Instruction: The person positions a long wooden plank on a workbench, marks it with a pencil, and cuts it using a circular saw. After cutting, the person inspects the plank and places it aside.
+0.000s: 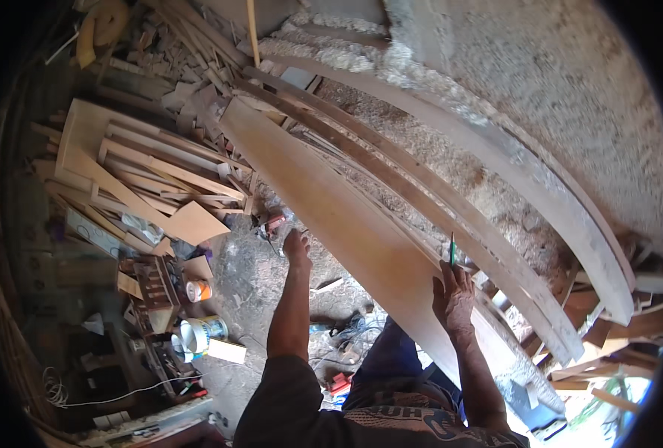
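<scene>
A long, pale wooden board (346, 224) slants across the middle, from the far left down to my right side. My right hand (457, 302) rests at the board's right edge, with a slim green pencil (452, 250) sticking up from between its fingers, dark tip upward. To the left of the board, my left hand (297, 248) hangs over the floor with its fingers curled closed. Whatever it may be holding is too small to make out. My left hand is apart from the board.
Long planks (421, 187) run beside the board. A stack of wooden frames and offcuts (145, 164) lies left. A red power tool (271, 224) sits on the floor beyond my left hand. White bucket (201, 334), orange-white can (198, 290) and cables (357, 332) lie lower.
</scene>
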Tool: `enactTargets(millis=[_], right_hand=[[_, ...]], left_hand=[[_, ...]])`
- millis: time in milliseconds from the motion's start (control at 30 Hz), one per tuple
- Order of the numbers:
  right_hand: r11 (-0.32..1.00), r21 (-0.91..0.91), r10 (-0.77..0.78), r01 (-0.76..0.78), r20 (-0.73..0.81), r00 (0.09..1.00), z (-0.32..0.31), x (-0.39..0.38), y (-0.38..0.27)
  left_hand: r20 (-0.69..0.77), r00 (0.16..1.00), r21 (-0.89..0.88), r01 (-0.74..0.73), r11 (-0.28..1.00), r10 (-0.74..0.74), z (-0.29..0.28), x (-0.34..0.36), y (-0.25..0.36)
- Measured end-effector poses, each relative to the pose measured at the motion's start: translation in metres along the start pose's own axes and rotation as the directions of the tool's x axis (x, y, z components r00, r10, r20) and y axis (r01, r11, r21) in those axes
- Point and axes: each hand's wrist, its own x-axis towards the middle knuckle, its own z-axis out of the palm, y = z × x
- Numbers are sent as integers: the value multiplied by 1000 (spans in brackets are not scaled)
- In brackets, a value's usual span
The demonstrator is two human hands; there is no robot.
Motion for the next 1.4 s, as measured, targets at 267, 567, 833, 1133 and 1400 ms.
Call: enactTargets(millis=[267,567,833,1133,1400], right_hand=[[989,132,-74,61,92,993,118,146,-93],[987,153,27,-52,164,986,132,177,-123],[986,164,-48,19,173,984,140,178,-109],[989,148,-17,-7,156,988,138,178,-117],[992,124,-2,-17,152,988,135,178,-113]], left_hand=[[208,963,-326,-96,940,170,69,158,92],[271,930,-570,-52,820,247,65,168,104],[143,978,-439,-77,895,154,59,169,111],[102,982,-328,-119,937,160,60,181,100],[151,968,-352,-135,926,198,64,173,103]])
